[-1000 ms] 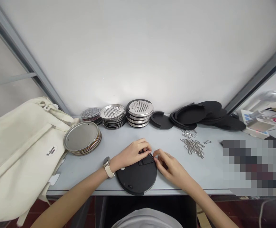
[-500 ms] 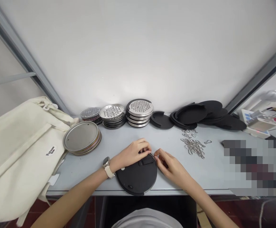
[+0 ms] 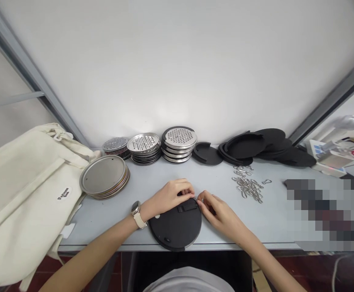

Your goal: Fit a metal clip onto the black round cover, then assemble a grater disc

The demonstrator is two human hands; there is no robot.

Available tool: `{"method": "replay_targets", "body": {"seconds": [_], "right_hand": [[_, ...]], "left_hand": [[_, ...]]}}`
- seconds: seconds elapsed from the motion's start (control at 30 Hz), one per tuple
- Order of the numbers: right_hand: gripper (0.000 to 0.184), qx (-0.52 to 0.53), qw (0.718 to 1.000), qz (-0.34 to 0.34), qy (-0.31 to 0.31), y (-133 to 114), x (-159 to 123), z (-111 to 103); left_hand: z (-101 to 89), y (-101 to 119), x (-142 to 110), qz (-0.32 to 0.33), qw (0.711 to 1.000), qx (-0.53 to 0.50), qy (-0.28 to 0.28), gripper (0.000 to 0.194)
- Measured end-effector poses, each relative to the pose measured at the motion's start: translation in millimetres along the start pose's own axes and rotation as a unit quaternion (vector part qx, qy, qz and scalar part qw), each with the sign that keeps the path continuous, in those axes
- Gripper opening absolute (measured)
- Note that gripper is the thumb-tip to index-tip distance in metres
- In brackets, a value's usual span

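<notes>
Four disc stacks (image 3: 104, 174) at left and centre of the surface (image 3: 274, 227). Left hand (image 3: 177, 194) and right hand (image 3: 221, 213), fingertips narrowed, pinch a thin wire clip (image 3: 195, 198) at the upper-right rim of a black disc (image 3: 177, 227), front edge; loose clips (image 3: 248, 187) farther right.

Look, your left hand (image 3: 177, 194) covers part of the flat, round, black disc (image 3: 178, 229), and the thin, pale piece (image 3: 195, 199) by your right hand (image 3: 216, 211) is too small to make out! Your bare left forearm (image 3: 94, 251) runs off the bottom; the cream fabric bag (image 3: 21, 194) is cut off at left; grey-and-dark-red pixel blocks (image 3: 329, 215) blot out the right.
</notes>
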State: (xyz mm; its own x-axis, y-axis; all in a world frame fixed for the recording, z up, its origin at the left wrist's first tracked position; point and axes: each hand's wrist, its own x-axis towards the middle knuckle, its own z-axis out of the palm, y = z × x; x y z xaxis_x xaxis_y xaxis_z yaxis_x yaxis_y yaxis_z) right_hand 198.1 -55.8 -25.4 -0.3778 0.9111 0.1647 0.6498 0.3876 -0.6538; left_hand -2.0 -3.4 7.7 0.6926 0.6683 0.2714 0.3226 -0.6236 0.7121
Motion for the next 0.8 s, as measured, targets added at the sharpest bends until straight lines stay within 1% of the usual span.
{"method": "replay_targets", "body": {"seconds": [0.33, 0.57, 0.8], "right_hand": [[0.017, 0.002, 1.000, -0.010, -0.011, -1.7, -0.5, -2.9], [0.015, 0.011, 1.000, -0.004, -0.014, -2.5, -1.1, -2.9], [0.015, 0.005, 1.000, -0.022, -0.013, -3.1, -1.3, -3.4]], "left_hand": [[1.6, -2.1, 1.3, -0.016, 0.999, -0.016, 0.022, 0.011], [0.3, -2.5, 1.2, -0.013, 1.000, -0.017, 0.009, 0.014], [0.5, -2.6, 1.1, 0.000, 1.000, -0.024, -0.012, 0.012]]}}
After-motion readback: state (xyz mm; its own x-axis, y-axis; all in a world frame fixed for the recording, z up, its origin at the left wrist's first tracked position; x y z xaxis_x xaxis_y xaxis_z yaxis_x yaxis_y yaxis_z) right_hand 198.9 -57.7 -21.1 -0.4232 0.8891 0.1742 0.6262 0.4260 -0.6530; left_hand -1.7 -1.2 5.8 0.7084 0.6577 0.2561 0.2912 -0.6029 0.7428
